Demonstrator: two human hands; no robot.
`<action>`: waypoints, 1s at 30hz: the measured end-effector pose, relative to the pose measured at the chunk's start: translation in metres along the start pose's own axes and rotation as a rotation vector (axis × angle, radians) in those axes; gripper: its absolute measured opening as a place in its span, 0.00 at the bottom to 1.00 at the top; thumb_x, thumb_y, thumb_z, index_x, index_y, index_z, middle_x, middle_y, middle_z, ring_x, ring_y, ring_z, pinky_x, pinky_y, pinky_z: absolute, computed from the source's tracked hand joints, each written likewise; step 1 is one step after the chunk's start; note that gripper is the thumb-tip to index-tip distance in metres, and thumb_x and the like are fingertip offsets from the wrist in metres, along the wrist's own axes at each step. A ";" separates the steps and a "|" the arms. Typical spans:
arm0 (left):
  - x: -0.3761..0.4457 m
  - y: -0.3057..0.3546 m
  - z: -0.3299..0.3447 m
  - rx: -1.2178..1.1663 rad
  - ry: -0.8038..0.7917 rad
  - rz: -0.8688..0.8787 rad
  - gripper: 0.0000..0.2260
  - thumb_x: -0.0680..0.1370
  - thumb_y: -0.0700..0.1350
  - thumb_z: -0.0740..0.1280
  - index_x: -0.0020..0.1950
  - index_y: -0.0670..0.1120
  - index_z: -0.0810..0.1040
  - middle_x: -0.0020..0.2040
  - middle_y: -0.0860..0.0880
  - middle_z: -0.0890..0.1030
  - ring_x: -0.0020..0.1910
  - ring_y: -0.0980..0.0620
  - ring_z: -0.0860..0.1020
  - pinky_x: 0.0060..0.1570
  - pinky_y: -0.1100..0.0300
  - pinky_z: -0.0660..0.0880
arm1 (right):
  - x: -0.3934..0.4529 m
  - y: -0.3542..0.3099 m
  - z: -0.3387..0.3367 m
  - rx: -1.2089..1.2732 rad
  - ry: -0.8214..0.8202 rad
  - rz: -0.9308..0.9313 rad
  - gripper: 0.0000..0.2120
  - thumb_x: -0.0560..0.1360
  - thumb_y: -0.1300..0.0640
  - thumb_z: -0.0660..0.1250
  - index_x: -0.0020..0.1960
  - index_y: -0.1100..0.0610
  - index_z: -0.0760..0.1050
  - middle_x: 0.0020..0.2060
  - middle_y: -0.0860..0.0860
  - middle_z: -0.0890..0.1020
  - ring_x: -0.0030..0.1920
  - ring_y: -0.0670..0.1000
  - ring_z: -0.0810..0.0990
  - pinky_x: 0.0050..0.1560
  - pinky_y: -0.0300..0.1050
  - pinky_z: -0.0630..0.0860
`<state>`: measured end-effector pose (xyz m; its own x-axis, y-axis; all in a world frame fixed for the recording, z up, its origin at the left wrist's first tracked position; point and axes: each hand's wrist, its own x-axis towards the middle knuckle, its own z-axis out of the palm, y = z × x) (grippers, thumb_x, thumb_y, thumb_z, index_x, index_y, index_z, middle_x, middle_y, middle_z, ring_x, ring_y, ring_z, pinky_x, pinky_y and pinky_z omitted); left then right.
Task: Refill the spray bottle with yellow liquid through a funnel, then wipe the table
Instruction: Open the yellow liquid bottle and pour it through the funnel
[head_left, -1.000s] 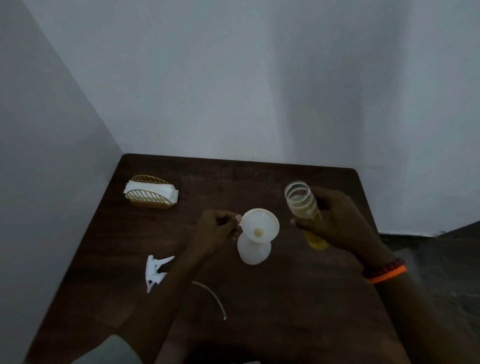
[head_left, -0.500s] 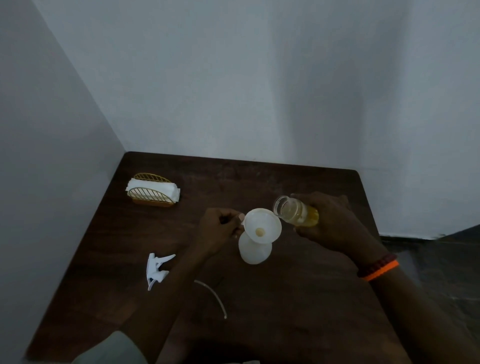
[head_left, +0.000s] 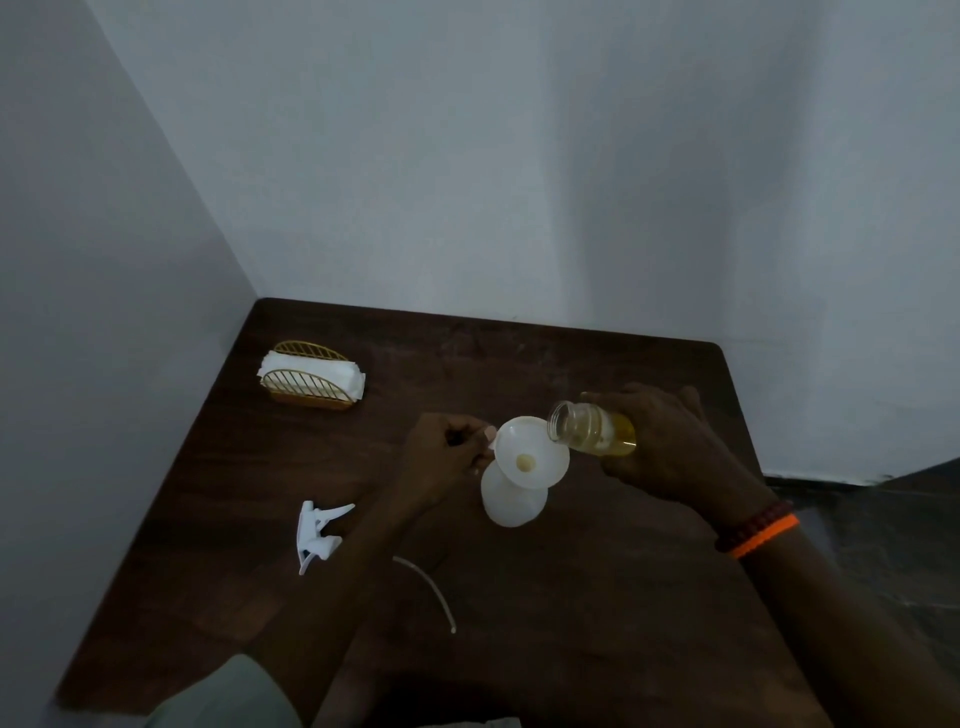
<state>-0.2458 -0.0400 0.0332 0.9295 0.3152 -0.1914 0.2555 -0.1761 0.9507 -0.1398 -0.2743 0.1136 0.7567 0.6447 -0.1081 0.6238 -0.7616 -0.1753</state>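
Up close, dark wood table fills the near view, set in a corner w/ pale walls at left and far sides; right edge drops to dark floor. Thin white dip tube lies on the table near-centre, white trigger head just left of it. Left hand, fingers curled, pinches the left rim of the white funnel, which sits in the neck of the white spray bottle, mid-table. Right hand, wrist w/ orange band, is wrapped round a clear jar of yellow liquid, tipped on its side, mouth over the funnel's right rim. Far left: gold wire napkin holder w/ white napkins, near the left edge. Far-right part of the table bare.
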 end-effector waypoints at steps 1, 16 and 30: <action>0.000 0.000 0.000 0.002 0.001 0.004 0.06 0.79 0.41 0.69 0.50 0.40 0.85 0.39 0.42 0.85 0.35 0.50 0.82 0.38 0.58 0.80 | 0.000 0.000 -0.001 -0.011 -0.009 0.005 0.36 0.68 0.47 0.75 0.73 0.44 0.66 0.61 0.47 0.75 0.61 0.49 0.73 0.59 0.49 0.59; 0.000 0.000 0.001 -0.030 -0.001 0.022 0.06 0.78 0.40 0.69 0.49 0.39 0.85 0.38 0.41 0.85 0.32 0.55 0.81 0.34 0.62 0.78 | 0.001 -0.001 -0.006 -0.097 -0.020 -0.003 0.37 0.68 0.45 0.74 0.74 0.42 0.64 0.62 0.47 0.74 0.63 0.50 0.71 0.62 0.51 0.60; -0.001 0.000 0.001 -0.022 -0.008 0.007 0.07 0.79 0.40 0.69 0.50 0.38 0.85 0.39 0.41 0.85 0.32 0.56 0.81 0.33 0.64 0.78 | -0.001 0.001 -0.010 -0.085 -0.005 -0.007 0.36 0.68 0.45 0.74 0.73 0.42 0.65 0.61 0.47 0.75 0.63 0.50 0.71 0.61 0.50 0.59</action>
<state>-0.2466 -0.0414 0.0330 0.9334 0.3067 -0.1863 0.2429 -0.1578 0.9571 -0.1383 -0.2767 0.1232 0.7513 0.6503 -0.1124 0.6436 -0.7597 -0.0927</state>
